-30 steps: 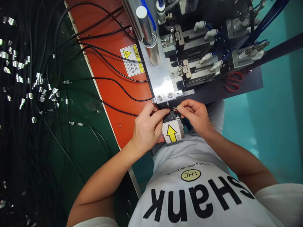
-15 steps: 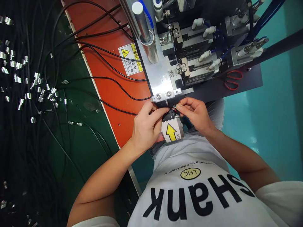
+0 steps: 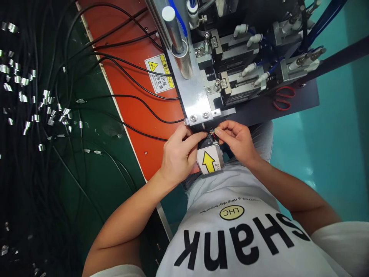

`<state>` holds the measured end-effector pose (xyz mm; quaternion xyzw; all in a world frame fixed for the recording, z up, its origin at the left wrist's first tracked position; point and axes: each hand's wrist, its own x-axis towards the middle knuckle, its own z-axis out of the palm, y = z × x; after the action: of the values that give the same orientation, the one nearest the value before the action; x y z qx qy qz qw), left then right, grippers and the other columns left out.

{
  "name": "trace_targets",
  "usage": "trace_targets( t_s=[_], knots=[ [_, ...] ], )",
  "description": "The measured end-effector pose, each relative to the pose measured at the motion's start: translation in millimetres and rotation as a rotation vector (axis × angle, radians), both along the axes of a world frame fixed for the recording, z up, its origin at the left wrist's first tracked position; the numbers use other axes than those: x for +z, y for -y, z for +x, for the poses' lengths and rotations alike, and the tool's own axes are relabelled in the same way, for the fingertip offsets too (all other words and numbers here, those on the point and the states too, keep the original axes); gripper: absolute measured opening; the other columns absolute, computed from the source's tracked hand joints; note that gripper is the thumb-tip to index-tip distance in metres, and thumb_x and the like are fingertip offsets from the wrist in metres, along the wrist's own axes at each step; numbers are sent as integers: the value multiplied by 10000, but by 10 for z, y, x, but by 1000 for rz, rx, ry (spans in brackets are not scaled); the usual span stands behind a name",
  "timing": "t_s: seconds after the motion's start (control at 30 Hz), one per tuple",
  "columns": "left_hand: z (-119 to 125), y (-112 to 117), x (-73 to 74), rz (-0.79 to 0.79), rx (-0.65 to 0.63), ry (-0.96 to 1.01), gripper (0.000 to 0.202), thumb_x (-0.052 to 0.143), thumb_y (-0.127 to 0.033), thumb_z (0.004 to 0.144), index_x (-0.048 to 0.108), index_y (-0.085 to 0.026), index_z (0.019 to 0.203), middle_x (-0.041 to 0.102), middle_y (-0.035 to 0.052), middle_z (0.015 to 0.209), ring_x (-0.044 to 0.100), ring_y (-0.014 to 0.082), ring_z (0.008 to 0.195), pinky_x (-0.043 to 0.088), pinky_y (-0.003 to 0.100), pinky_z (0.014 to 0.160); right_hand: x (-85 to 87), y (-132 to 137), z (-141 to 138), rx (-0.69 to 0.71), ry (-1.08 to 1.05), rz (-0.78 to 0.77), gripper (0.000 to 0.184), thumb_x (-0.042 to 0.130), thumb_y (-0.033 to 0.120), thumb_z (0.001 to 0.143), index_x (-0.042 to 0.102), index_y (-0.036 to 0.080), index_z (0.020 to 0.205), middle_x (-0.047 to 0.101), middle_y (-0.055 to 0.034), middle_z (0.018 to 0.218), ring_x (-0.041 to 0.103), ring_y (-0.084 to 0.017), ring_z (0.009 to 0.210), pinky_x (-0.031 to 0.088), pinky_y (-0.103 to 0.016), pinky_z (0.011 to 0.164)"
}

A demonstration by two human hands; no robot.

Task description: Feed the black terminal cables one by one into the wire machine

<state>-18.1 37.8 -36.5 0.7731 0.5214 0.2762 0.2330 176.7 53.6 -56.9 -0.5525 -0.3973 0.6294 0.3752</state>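
Close under the front of the machine's metal plate (image 3: 198, 102), both hands work at one small spot. My left hand (image 3: 178, 154) is closed, thumb and forefinger pressed in from the left; a black cable (image 3: 144, 134) runs into it from the left. Thin coloured wires (image 3: 212, 133), red among them, show between the fingertips of the two hands. My right hand (image 3: 238, 141) pinches these wires from the right with thumb and forefinger. The exact wire ends are too small to make out. Just below the fingers is a metal block with a yellow arrow (image 3: 209, 161).
Several black cables cross the orange base plate (image 3: 135, 115), which carries a warning label (image 3: 159, 74). At left, many cables with silver connectors (image 3: 47, 111) lie on the green table (image 3: 95, 181). Pneumatic cylinders (image 3: 245, 86) stand beyond my hands. Red-handled scissors (image 3: 284, 98) lie right.
Both hands stay at the same spot, with only slight finger movement. The view has shifted very slightly.
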Motion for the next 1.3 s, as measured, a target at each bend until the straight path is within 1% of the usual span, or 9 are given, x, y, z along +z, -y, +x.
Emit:
trace_targets(
  t_s=[0.27,0.53,0.67,0.77,0.9,1.03,1.13,1.23,1.3],
  knots=[
    [-8,11,-15,23,-13,-41,297,462,-177,942,716,-221,1090,496,39,830,524,150,762,454,269,642,-44,41,17,12,91,101,210,703,382,853,619,192,820,609,25,706,583,-94,573,443,-237,538],
    [-5,35,-40,119,-65,-201,329,431,-176,947,690,-207,1147,543,79,883,551,179,820,449,289,681,-37,18,10,26,77,51,197,698,355,852,594,193,814,577,37,656,583,-101,553,474,-238,537],
    [6,32,-17,112,-72,-200,332,422,-170,949,693,-192,1138,561,89,898,555,179,828,453,291,692,-22,0,81,57,61,37,198,688,377,860,633,187,856,604,20,700,587,-106,575,482,-251,560],
    [5,32,-11,99,-69,-187,326,425,-189,954,691,-203,1141,562,89,910,555,179,825,451,290,684,0,-4,102,41,126,102,208,679,401,866,664,196,902,619,14,735,547,-96,557,467,-256,553],
    [-5,40,-28,97,-63,-174,336,425,-173,949,689,-205,1154,560,89,918,546,175,810,445,288,674,-20,5,31,25,207,190,191,700,379,848,644,200,811,593,18,690,511,-96,545,440,-257,545],
    [-13,47,-36,90,-65,-168,334,442,-169,943,684,-210,1168,562,91,937,545,178,826,446,284,676,-66,12,-15,24,76,33,240,689,428,849,600,205,831,565,35,634,503,-99,505,412,-243,487],
    [-15,48,-31,80,-64,-157,334,446,-156,937,685,-206,1165,560,91,937,546,177,833,457,284,687,-66,0,21,52,30,-57,261,697,441,842,610,195,847,547,47,590,498,-98,494,396,-232,478],
    [-17,42,-5,77,-71,-143,340,444,-131,927,687,-182,1159,567,99,945,550,179,832,476,295,700,-39,-20,56,52,39,-54,270,667,458,864,648,189,862,558,37,615,470,-94,496,359,-229,465],
    [-15,36,49,75,-79,-146,343,446,-123,921,688,-170,1159,579,107,947,559,187,841,495,310,716,-8,-27,48,50,62,-1,272,653,464,871,673,192,874,589,20,670,456,-94,503,329,-234,459]
  ],
)
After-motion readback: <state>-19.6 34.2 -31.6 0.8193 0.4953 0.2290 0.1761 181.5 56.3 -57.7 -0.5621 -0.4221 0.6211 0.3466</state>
